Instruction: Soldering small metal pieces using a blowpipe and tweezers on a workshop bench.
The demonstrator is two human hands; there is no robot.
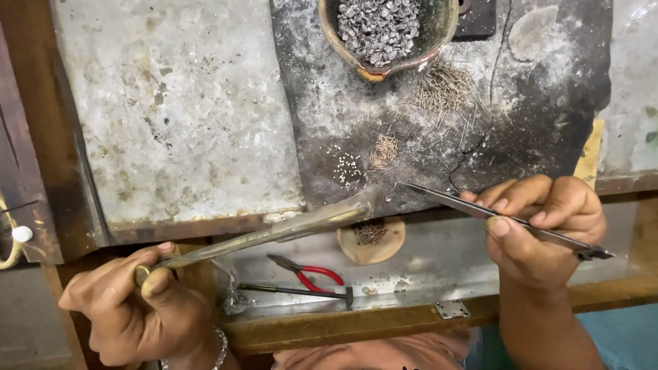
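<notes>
Scorched grey tabletop point(185, 123), ash-dusted dark slab point(411, 137), clay bowl point(387, 31) of chips, left hand point(133, 308) closed around brass torch pipe point(274, 229), right hand point(541, 229) pinching long tweezers point(507, 219)

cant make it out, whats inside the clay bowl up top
The clay bowl holds a heap of small grey metal bits. Its bottom is covered.
</notes>
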